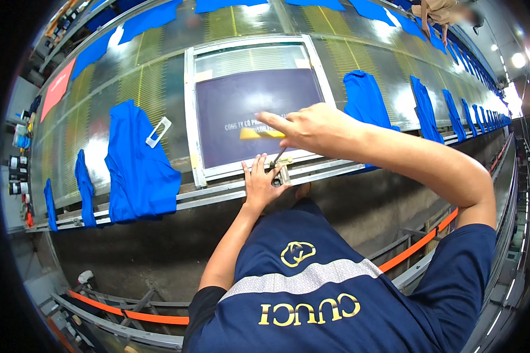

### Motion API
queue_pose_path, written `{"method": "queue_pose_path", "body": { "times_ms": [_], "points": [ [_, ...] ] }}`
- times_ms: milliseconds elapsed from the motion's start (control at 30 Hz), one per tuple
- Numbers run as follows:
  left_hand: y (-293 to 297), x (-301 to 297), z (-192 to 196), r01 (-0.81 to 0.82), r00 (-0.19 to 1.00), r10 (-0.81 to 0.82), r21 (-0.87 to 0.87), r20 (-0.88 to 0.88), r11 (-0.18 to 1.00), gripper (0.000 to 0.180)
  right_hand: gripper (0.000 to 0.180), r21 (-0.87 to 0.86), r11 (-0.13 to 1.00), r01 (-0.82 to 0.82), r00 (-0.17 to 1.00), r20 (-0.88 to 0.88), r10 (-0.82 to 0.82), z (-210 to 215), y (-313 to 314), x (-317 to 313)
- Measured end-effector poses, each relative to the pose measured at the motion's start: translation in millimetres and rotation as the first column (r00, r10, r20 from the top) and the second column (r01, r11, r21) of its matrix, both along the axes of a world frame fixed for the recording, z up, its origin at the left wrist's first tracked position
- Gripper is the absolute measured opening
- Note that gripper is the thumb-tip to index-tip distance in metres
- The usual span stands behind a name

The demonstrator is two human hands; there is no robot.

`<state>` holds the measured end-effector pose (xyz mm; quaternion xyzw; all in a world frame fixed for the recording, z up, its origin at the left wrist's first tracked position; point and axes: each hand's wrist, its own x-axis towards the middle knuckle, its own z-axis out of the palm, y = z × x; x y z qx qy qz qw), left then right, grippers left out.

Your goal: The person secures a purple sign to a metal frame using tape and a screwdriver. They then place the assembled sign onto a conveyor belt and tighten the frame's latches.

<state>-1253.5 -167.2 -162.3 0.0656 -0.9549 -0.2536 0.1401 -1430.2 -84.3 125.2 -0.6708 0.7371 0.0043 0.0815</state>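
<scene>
A screen-printing frame (191,117) with pale metal sides and dark purple mesh (259,97) lies on the long table, pale lettering on its mesh. My left hand (260,183) rests at its near edge, fingers spread, the thumb by a dark metal fitting (285,176) on the table rail. Over the mesh, my right hand (312,129) is bent, index finger pointing left. Beneath those fingers is a blurred yellow strip (259,135); its kind is unclear. A thin dark rod (280,155) slants between this hand and the fitting; whether it joins the strip cannot be made out.
Blue fabric pieces (136,159) lie along both table edges, some draping over the near rail (218,197). A white rectangular ring (158,132) sits on one piece. A red sheet (58,88) lies far left. Another person (444,15) leans over the far right side.
</scene>
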Motion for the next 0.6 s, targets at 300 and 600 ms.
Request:
{"method": "queue_pose_path", "body": {
  "times_ms": [300,600],
  "points": [
    [-6,-9,-2,-0.002,1.0,0.002,0.001,-0.031,1.0,0.062,0.04,0.031,0.971,-0.235,0.968,0.102,0.231,14,4,-28],
    [-5,-9,0,0.001,0.999,-0.002,0.048,0.035,0.999,0.064,0.059,0.008,0.987,-0.163,0.979,-0.124,0.163,8,-5,-24]
  ]
}}
